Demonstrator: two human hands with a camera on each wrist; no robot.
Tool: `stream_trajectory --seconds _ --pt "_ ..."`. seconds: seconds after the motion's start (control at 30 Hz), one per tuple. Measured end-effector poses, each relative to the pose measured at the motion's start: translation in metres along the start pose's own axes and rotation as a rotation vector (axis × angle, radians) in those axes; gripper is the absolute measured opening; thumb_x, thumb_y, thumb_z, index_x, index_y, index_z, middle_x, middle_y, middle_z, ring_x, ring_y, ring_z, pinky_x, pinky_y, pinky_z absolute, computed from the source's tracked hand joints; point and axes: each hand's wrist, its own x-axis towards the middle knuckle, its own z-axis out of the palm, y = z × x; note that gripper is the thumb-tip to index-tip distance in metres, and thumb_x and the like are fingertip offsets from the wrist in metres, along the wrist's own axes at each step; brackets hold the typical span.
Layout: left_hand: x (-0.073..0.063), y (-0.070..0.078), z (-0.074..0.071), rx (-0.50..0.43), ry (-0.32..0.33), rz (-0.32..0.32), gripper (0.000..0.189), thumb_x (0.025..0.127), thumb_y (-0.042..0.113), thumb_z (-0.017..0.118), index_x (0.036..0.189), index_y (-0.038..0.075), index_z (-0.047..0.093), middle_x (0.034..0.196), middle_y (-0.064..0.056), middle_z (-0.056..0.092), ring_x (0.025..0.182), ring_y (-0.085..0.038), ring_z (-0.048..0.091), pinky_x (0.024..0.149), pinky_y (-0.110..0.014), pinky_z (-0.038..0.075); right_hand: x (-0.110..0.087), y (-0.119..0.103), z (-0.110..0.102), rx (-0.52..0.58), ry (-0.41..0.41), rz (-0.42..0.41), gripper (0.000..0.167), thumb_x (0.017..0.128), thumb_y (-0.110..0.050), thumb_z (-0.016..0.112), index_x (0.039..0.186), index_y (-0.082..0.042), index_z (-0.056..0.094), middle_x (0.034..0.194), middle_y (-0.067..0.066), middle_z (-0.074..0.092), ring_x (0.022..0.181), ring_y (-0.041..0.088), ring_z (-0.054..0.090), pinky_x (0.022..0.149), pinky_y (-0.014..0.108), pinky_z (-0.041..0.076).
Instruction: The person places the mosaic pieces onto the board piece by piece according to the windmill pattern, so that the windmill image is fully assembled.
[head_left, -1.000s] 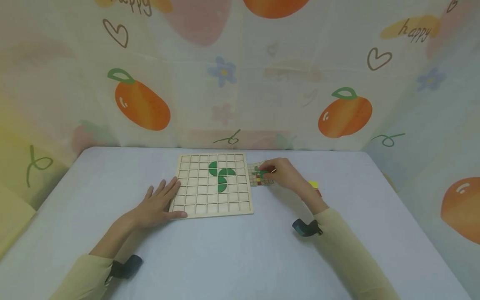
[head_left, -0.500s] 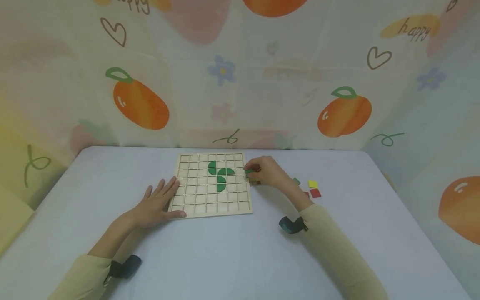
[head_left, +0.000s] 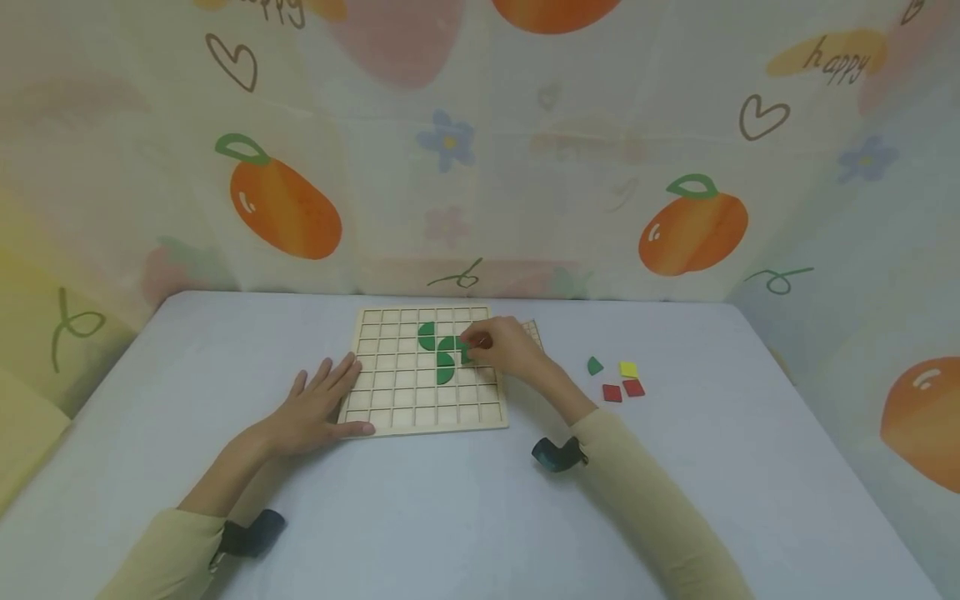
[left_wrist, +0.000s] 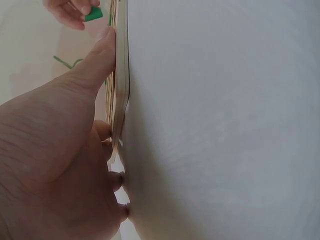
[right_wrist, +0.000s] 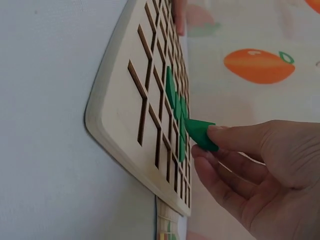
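A square wooden grid board point(head_left: 405, 398) lies on the white table. My left hand point(head_left: 309, 415) rests along its left edge, fingers spread and straight, with the thumb on the near rim. Over the right part of the grid, my right hand point(head_left: 504, 345) pinches a green quarter-circle tile point(right_wrist: 200, 133) between thumb and fingers. In the right wrist view this tile is tilted above the board, close to the placed pieces. Several green quarter-circle tiles point(head_left: 427, 337) sit in cells near the grid's middle; the right fingers partly cover that cluster in the head view.
A small gridded pattern card point(head_left: 533, 332) lies against the board's right side, mostly behind the right hand. Farther right on the table are a loose green tile point(head_left: 595, 366), a yellow square tile point(head_left: 627, 369) and two red square tiles point(head_left: 612, 392). A fruit-print curtain hangs behind.
My right hand has moved left from over the pattern card to over the board, carrying the green tile. The loose tiles at right have come into full view. The left hand stays put.
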Motion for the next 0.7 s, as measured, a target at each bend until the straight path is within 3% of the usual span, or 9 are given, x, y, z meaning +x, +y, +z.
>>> stream_trajectory --seconds 0.3,0.7 --pt "0.000 -0.001 0.001 0.010 -0.001 -0.002 0.108 0.083 0.062 0.065 0.155 -0.001 0.015 0.163 -0.021 0.007 0.146 -0.048 -0.002 0.111 -0.068 -0.007 0.007 -0.007 0.011 0.012 0.020 -0.034 0.020 0.089 -0.006 0.071 0.108 -0.002 0.072 0.097 0.006 0.073 0.089 0.018 0.067 0.079 0.027 0.054" --pt "0.000 -0.001 0.001 -0.004 -0.003 -0.007 0.108 0.083 0.062 0.065 0.155 0.000 0.014 0.163 -0.020 0.006 0.146 -0.047 -0.003 0.111 -0.067 -0.008 0.020 -0.011 0.032 0.061 -0.040 -0.052 0.018 0.091 -0.009 0.069 0.108 -0.003 0.072 0.100 0.005 0.072 0.091 0.015 0.065 0.080 0.022 0.052"
